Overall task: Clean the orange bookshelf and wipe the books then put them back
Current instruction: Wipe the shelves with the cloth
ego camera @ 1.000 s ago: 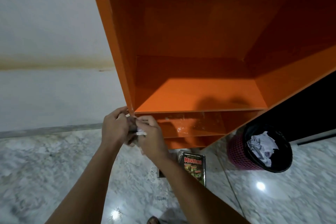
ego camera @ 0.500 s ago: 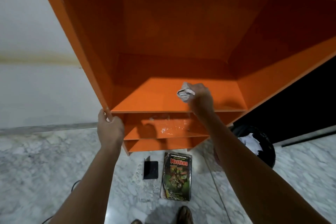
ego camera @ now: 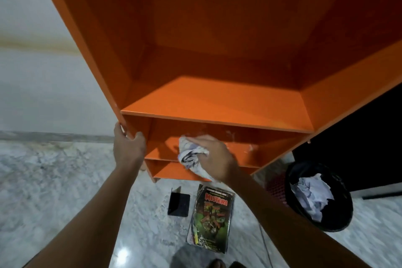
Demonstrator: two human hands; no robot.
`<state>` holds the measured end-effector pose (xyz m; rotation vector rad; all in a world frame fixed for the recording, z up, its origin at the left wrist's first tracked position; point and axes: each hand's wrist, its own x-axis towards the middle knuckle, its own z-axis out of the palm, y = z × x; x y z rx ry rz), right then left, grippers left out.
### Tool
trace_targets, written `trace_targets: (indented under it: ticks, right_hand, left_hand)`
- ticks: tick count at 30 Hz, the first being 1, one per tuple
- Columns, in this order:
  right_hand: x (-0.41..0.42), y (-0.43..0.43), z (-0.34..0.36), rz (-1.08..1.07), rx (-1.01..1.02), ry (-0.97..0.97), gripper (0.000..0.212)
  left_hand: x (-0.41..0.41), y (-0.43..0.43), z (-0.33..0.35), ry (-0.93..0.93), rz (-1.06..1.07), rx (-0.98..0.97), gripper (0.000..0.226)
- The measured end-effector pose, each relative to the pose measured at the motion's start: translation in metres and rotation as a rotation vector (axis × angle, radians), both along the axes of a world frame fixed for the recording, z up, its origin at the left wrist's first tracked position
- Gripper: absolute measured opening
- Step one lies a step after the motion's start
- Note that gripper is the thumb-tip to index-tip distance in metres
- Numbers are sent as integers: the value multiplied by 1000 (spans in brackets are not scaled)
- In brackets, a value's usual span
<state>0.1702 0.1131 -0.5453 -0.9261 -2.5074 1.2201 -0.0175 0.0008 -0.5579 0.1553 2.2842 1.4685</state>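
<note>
standing just right of the bookshelf [ego camera: 217, 102], a dark bin [ego camera: 339, 221] holds crumpled white paper [ego camera: 311, 196]. in the bookshelf's middle compartment of the three in view, the right hand [ego camera: 215, 159] grips a bunched cloth [ego camera: 189, 154], fingers curled over it, seemingly against the smeared board there. the left hand [ego camera: 128, 148] is wrapped around the bookshelf's left front edge. a book [ego camera: 212, 213] lies flat on the marble floor [ego camera: 54, 180] in front of the bookshelf's foot, with a small black object [ego camera: 178, 204] just left of it, apart. the floor stretches wide to the left of the bookshelf.
</note>
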Motion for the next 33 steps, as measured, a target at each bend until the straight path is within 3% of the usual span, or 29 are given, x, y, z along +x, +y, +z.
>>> trace_targets:
  ticks: [4,6,8,10,12,15,17,22,25,33]
  right_hand:
    - [1,43,-58,-141,120,1,41]
    - [-6,64,-87,-196,162,-73,20]
    - [-22,89,-114,-253,106,-194,27]
    - [-47,107,-135,-139,132,-352,27]
    - [-78,128,-146,-61,227,-207,19]
    - [-119,150,-162,42,315,7,39]
    - [-146,162,-180,165,401,10,42]
    - [-214,173,-216,134,464,63,41]
    - [-237,174,-244,188,496,1,36]
    - [-233,145,-260,296,612,-62,35]
  left_hand:
    - [-2,6,-54,33,30,-12,51]
    - [-4,6,-89,86,46,-33,47]
    - [-9,6,-123,134,42,-38,41]
    - [-16,4,-162,220,23,-24,38]
    - [-22,3,-186,340,-20,1,30]
    - [-31,-2,-210,467,-97,108,12]
    - [-37,-5,-218,539,-138,155,10]
    - [-47,-5,-231,685,-166,181,8]
    - [-55,-5,-236,733,-182,203,7]
    - [-62,-3,-242,795,-205,231,5]
